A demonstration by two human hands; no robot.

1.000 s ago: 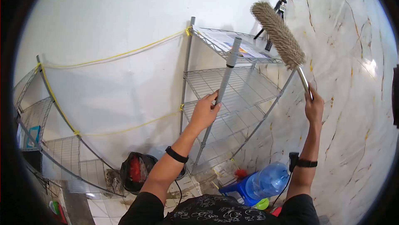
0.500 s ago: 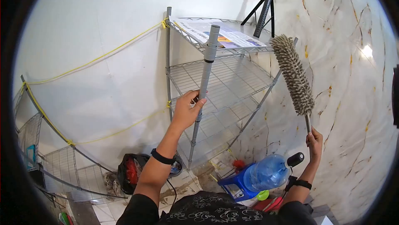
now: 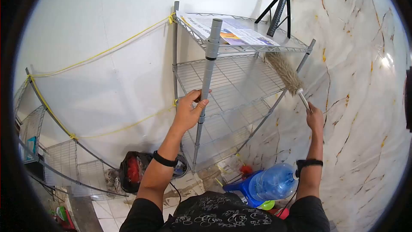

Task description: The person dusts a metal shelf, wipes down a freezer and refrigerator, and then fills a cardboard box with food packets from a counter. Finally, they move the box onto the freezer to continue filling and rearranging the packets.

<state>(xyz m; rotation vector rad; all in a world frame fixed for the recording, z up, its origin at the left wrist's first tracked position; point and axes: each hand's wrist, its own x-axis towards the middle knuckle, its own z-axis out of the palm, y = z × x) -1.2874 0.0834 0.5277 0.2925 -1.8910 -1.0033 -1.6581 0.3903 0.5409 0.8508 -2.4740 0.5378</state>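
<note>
My left hand (image 3: 189, 108) is closed around the grey front post (image 3: 207, 75) of a wire corner shelf (image 3: 240, 109). At the right, my right hand (image 3: 315, 118) grips the metal handle of a fluffy grey-brown duster (image 3: 286, 73). The duster's head leans up and to the left, its tip just under the top shelf near the right rear post (image 3: 305, 56). Printed newspaper (image 3: 234, 32) lies on the top shelf, and a black tripod (image 3: 281, 7) stands at its back right.
A large blue water bottle (image 3: 272, 182) lies on a blue stool (image 3: 242, 189) below my right arm. At lower left are a black bag (image 3: 128, 172) and another wire rack (image 3: 62, 167). Yellow cord (image 3: 103, 58) runs between the two racks. A marble-patterned wall (image 3: 356, 103) rises on the right.
My right hand has moved up and slightly left, carrying the duster from beside the shelf to beneath its top tier. My left hand keeps its hold on the post.
</note>
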